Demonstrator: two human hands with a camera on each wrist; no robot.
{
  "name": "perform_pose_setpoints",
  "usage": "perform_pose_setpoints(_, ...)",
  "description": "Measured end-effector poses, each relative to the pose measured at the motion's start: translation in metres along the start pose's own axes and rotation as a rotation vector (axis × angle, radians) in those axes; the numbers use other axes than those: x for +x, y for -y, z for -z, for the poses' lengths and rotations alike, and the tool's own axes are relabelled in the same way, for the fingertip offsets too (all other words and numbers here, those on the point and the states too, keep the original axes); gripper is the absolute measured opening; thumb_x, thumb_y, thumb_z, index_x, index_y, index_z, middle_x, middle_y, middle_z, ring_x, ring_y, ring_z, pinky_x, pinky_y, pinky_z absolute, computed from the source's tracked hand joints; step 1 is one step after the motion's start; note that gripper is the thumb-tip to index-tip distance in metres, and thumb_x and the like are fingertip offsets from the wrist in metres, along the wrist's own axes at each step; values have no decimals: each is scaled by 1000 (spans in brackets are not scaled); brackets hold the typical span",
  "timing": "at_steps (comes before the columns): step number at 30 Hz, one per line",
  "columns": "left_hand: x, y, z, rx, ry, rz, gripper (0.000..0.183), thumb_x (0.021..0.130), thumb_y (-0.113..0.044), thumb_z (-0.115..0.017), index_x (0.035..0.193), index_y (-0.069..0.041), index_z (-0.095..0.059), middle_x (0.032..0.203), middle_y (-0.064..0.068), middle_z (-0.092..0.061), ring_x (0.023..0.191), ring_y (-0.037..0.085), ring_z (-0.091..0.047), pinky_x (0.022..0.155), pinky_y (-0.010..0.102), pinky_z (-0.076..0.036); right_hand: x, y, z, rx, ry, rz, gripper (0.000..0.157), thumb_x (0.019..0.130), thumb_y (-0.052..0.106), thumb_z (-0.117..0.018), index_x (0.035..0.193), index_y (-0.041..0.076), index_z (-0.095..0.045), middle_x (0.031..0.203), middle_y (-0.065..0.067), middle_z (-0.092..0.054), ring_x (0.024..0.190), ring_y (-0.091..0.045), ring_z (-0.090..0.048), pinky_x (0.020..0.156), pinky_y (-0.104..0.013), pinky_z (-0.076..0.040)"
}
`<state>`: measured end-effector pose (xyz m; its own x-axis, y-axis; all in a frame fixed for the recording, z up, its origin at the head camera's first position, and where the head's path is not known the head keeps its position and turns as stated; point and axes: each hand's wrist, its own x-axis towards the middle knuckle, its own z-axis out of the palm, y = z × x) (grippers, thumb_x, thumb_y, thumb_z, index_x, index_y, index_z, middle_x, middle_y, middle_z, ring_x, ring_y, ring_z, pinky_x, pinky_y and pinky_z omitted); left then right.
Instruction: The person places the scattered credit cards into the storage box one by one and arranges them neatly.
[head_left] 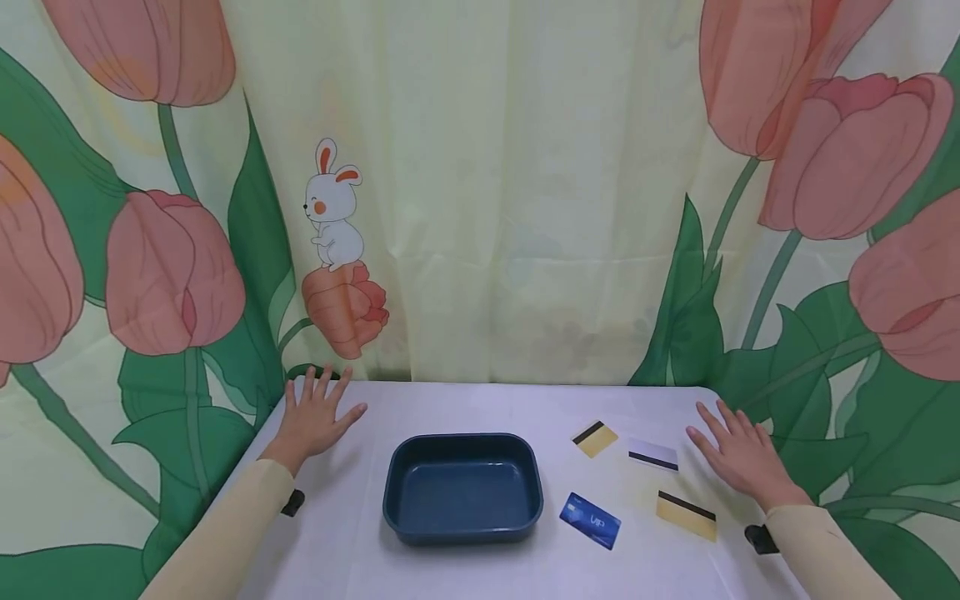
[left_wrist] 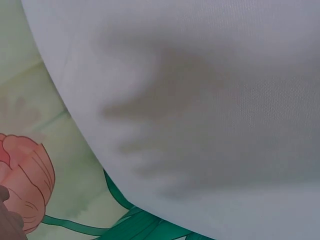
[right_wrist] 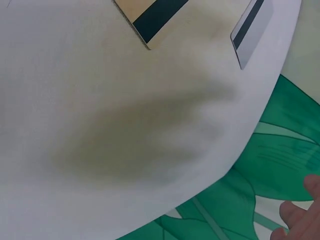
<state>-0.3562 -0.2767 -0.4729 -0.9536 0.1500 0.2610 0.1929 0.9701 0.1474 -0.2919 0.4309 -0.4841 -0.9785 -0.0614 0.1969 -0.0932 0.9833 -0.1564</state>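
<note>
My left hand [head_left: 310, 423] hovers with spread fingers over the table's far left part, holding nothing; its shadow falls on the cloth in the left wrist view. On the other side my right hand [head_left: 742, 454], fingers extended, hangs above the right edge and is also without an object. Nearest to it lie a silver card [head_left: 653, 454] with a dark stripe and a gold card [head_left: 686, 516], stripe up. Another gold striped card [head_left: 595, 438] lies farther back. A blue VIP card [head_left: 590, 521] is closest to the dark blue rectangular tray [head_left: 462, 533], which stands mid-table with a bare inside.
A white cloth covers the table [head_left: 465, 407]. Behind and beside it hangs a curtain [head_left: 562, 208] printed with tulips and a rabbit. Dark wrist devices show below both sleeves, one near the left forearm [head_left: 225, 533] and one by the right.
</note>
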Motion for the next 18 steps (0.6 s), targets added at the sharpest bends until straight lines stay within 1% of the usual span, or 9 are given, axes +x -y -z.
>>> perform_pose_setpoints(4, -2, 2, -1, 10, 1, 10, 88, 99, -69, -44, 164, -12, -27, 168, 30, -17, 153, 56, -6, 119, 78, 2, 3, 1, -3, 9, 9, 8, 72, 109, 54, -36, 159, 2, -32, 161, -38, -21, 142, -67, -19, 114, -82, -11)
perform_pose_setpoints(8, -2, 1, -1, 5, 6, 10, 87, 100, -69, -43, 163, -10, -30, 167, 30, -20, 154, 56, -7, 119, 79, -1, 6, 5, 0, 20, -9, 16, 70, 109, 53, -36, 157, 1, -35, 160, -38, -23, 142, -66, -20, 114, -82, -12)
perform_pose_setpoints(11, -2, -2, -3, -13, 36, 9, 88, 101, -69, -41, 163, -8, -31, 165, 32, -24, 154, 55, -10, 119, 79, -5, 7, 11, 2, 18, -5, 18, 70, 109, 53, -35, 154, 0, -41, 157, -39, -28, 142, -65, -23, 115, -80, -13)
perform_pose_setpoints(14, -5, -8, -8, -17, 87, 5, 87, 101, -69, -39, 161, -6, -34, 162, 33, -30, 154, 54, -13, 119, 78, -11, 6, 21, 1, 23, 40, 23, 70, 109, 55, -33, 152, 0, -45, 155, -39, -32, 142, -63, -25, 116, -79, -13)
perform_pose_setpoints(18, -7, -19, -15, -36, 127, -7, 84, 102, -69, -38, 153, -3, -48, 156, 33, -41, 152, 54, -20, 119, 76, -19, 6, 35, -1, 39, 80, 34, 71, 109, 57, -34, 151, 2, -48, 154, -38, -37, 143, -62, -25, 117, -79, -11)
